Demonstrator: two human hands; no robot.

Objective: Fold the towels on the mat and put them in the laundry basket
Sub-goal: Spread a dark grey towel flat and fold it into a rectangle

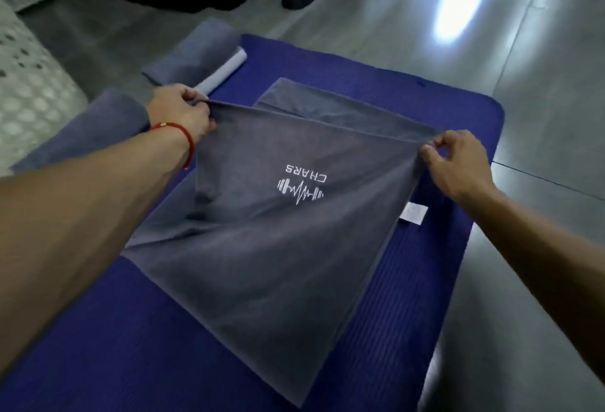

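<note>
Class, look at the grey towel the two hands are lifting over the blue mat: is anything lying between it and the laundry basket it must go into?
That cannot be judged: no laundry basket shows in this view. The left hand and right hand already pinch the grey towel by its far corners above the blue mat, so nothing separates hands from towel.

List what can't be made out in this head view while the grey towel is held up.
- Laundry basket: none in the head view.
- Far part of the grey logo towel: covered by its lifted flap.
- Pinched corners: hidden inside the left hand and right hand.
- White care label: print too small.
- Folded grey towel: partly behind the left forearm.
</note>
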